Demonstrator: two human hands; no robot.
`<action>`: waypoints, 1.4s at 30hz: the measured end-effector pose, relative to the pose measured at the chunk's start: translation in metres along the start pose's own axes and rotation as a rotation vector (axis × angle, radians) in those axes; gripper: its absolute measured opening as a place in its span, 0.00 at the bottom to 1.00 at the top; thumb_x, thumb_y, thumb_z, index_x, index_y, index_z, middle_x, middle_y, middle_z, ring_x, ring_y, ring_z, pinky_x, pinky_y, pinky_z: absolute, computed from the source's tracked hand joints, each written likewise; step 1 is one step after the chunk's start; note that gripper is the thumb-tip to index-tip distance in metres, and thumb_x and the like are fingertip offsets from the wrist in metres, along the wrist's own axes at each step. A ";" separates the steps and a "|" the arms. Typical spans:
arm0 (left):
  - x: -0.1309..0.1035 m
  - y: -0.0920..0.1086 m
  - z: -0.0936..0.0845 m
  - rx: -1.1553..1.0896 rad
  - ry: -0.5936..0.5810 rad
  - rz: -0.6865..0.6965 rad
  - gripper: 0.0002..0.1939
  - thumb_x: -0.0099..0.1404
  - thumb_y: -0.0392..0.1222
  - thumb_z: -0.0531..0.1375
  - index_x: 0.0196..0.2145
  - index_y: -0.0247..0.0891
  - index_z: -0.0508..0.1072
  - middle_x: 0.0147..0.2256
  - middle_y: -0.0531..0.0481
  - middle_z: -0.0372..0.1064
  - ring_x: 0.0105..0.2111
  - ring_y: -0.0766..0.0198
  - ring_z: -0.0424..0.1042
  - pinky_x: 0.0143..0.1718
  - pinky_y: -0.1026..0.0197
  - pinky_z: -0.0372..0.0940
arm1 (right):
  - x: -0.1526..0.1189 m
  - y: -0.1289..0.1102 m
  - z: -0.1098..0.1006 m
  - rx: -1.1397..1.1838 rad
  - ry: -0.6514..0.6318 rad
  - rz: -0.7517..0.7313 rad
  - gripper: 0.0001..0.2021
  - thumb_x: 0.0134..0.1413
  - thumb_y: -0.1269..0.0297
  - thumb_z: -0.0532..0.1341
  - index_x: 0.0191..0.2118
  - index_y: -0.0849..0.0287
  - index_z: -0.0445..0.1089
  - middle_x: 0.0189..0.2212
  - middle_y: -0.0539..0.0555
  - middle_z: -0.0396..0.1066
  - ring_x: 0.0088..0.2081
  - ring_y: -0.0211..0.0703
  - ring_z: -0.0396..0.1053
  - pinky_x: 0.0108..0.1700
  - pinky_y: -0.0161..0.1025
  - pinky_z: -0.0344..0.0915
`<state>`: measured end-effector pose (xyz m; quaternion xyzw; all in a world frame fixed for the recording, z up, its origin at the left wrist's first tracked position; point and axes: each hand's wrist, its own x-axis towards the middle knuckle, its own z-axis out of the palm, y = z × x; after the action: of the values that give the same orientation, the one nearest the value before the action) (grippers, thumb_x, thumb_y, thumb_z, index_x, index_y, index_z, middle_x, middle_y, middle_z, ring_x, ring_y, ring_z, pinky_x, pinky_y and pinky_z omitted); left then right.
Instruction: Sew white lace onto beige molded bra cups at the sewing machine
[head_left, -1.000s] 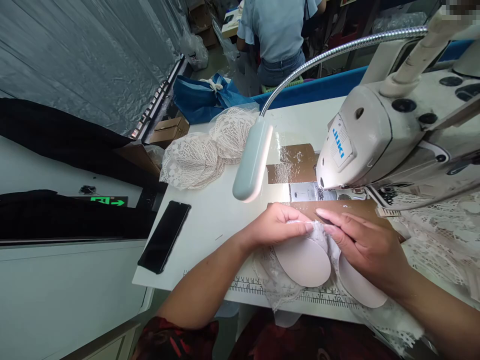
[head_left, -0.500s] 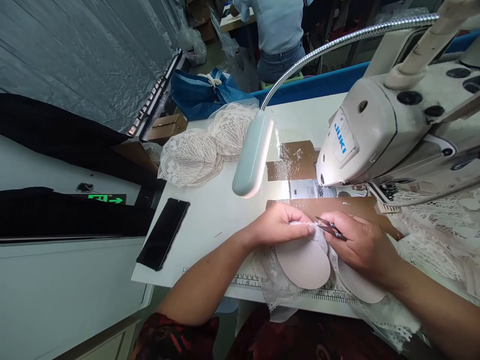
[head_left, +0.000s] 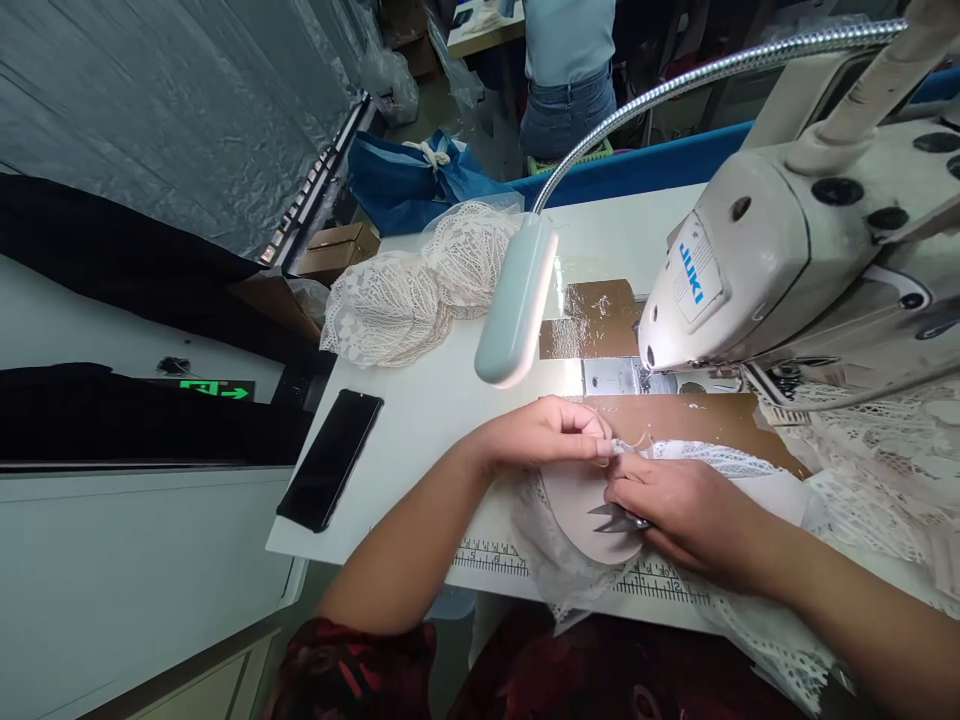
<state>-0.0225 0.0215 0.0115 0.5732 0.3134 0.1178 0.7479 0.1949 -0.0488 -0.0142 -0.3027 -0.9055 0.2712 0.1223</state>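
My left hand (head_left: 551, 432) pinches the upper edge of a white lace bra piece with a pale, smooth cup (head_left: 574, 500). Close against it, my right hand (head_left: 679, 505) has thumb and forefinger at the same lace edge. Small thread snips (head_left: 616, 519) are tucked in the right hand, their blades pointing left over the cup and parted. A second cup (head_left: 776, 494) with a lace border lies to the right, partly behind the right hand. Sheer lace hangs over the table's front edge.
A JUKI sewing machine (head_left: 724, 260) stands at the right, and a lamp (head_left: 517, 300) on a bendable neck hangs over the table. Stacked lace cups (head_left: 390, 310) lie at back left, a black phone (head_left: 330, 460) at left. A person (head_left: 568, 80) sits beyond.
The snips have swung down from the lace edge to lie over the cup. My right hand has moved left to meet the left at the edge. The second cup has shifted up and right.
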 end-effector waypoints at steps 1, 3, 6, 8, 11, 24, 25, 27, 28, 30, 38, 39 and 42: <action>-0.001 0.001 -0.002 -0.058 -0.014 -0.007 0.15 0.60 0.49 0.66 0.28 0.33 0.74 0.33 0.47 0.71 0.37 0.63 0.69 0.46 0.59 0.63 | 0.001 0.000 0.002 -0.013 0.004 0.014 0.10 0.49 0.76 0.50 0.32 0.56 0.65 0.32 0.53 0.67 0.30 0.41 0.64 0.29 0.38 0.57; -0.004 0.003 -0.005 -0.163 0.008 -0.035 0.15 0.60 0.50 0.66 0.29 0.32 0.74 0.32 0.47 0.72 0.37 0.63 0.70 0.47 0.56 0.63 | 0.001 -0.001 0.002 0.006 0.009 0.030 0.09 0.54 0.74 0.51 0.34 0.56 0.66 0.32 0.53 0.69 0.30 0.41 0.65 0.30 0.37 0.58; -0.004 0.002 -0.006 -0.238 0.091 -0.027 0.16 0.61 0.48 0.65 0.26 0.32 0.71 0.26 0.50 0.69 0.34 0.64 0.70 0.44 0.57 0.63 | -0.002 -0.001 -0.007 0.133 0.014 0.077 0.07 0.61 0.64 0.56 0.41 0.55 0.69 0.35 0.53 0.74 0.32 0.41 0.70 0.32 0.37 0.63; -0.003 0.001 -0.005 -0.235 0.155 0.012 0.16 0.62 0.47 0.65 0.24 0.32 0.69 0.23 0.53 0.65 0.31 0.66 0.69 0.42 0.59 0.62 | -0.006 0.000 -0.015 0.209 0.074 0.128 0.13 0.62 0.56 0.56 0.48 0.54 0.70 0.40 0.53 0.76 0.37 0.43 0.73 0.36 0.38 0.67; -0.001 -0.001 -0.003 -0.190 0.216 0.065 0.15 0.63 0.44 0.63 0.24 0.33 0.68 0.22 0.54 0.63 0.30 0.68 0.68 0.40 0.61 0.61 | -0.010 0.003 -0.026 0.170 0.223 0.234 0.19 0.65 0.54 0.52 0.55 0.52 0.70 0.48 0.54 0.76 0.47 0.49 0.74 0.45 0.44 0.70; -0.004 -0.003 0.005 -0.223 0.229 0.175 0.15 0.61 0.46 0.65 0.24 0.32 0.72 0.26 0.50 0.70 0.32 0.67 0.69 0.44 0.58 0.62 | 0.014 -0.012 -0.037 0.164 0.298 0.512 0.16 0.61 0.55 0.56 0.49 0.49 0.76 0.47 0.52 0.77 0.49 0.52 0.73 0.51 0.53 0.70; -0.003 -0.004 0.005 -0.260 0.255 0.192 0.14 0.60 0.46 0.65 0.26 0.32 0.73 0.29 0.49 0.71 0.33 0.67 0.70 0.45 0.58 0.62 | 0.014 -0.013 -0.038 0.188 0.312 0.529 0.16 0.61 0.54 0.56 0.50 0.49 0.75 0.49 0.52 0.76 0.50 0.52 0.73 0.51 0.52 0.69; -0.002 -0.006 0.004 -0.331 0.312 0.216 0.12 0.58 0.45 0.66 0.30 0.31 0.76 0.33 0.47 0.73 0.35 0.66 0.71 0.47 0.57 0.62 | 0.012 -0.014 -0.040 0.217 0.336 0.548 0.18 0.60 0.53 0.57 0.52 0.50 0.74 0.50 0.52 0.75 0.51 0.52 0.72 0.53 0.51 0.68; -0.001 -0.007 0.003 -0.361 0.337 0.218 0.11 0.57 0.44 0.67 0.32 0.31 0.77 0.34 0.46 0.74 0.37 0.65 0.71 0.49 0.56 0.61 | 0.011 -0.015 -0.040 0.218 0.335 0.548 0.19 0.60 0.53 0.57 0.53 0.50 0.73 0.51 0.52 0.75 0.52 0.52 0.71 0.54 0.52 0.68; 0.001 -0.008 0.003 -0.410 0.367 0.206 0.13 0.55 0.43 0.68 0.34 0.31 0.77 0.35 0.45 0.74 0.38 0.64 0.71 0.51 0.54 0.61 | 0.013 -0.016 -0.040 0.199 0.322 0.531 0.19 0.59 0.52 0.58 0.53 0.50 0.73 0.52 0.52 0.74 0.53 0.53 0.71 0.56 0.53 0.67; 0.001 -0.009 0.001 -0.368 0.374 0.274 0.15 0.52 0.47 0.69 0.30 0.32 0.76 0.52 0.40 0.69 0.48 0.58 0.68 0.53 0.53 0.60 | 0.041 -0.025 -0.028 0.144 0.365 0.451 0.16 0.61 0.57 0.56 0.50 0.52 0.75 0.49 0.52 0.76 0.50 0.51 0.73 0.53 0.50 0.69; -0.003 -0.007 -0.002 -0.327 0.381 0.262 0.16 0.54 0.49 0.68 0.33 0.32 0.76 0.53 0.39 0.68 0.49 0.57 0.68 0.52 0.53 0.60 | 0.040 -0.023 -0.027 0.132 0.377 0.455 0.16 0.61 0.57 0.55 0.50 0.51 0.75 0.48 0.51 0.76 0.50 0.51 0.73 0.52 0.49 0.69; -0.021 0.003 -0.012 -0.013 0.470 0.130 0.24 0.58 0.55 0.64 0.45 0.35 0.71 0.50 0.41 0.68 0.47 0.57 0.69 0.47 0.54 0.63 | 0.023 -0.008 -0.027 -0.015 0.373 0.511 0.17 0.61 0.57 0.55 0.52 0.51 0.74 0.48 0.51 0.77 0.45 0.50 0.75 0.46 0.47 0.72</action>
<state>-0.0454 0.0202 0.0197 0.5440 0.4404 0.2979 0.6491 0.1833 -0.0287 0.0140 -0.5657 -0.7641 0.2261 0.2120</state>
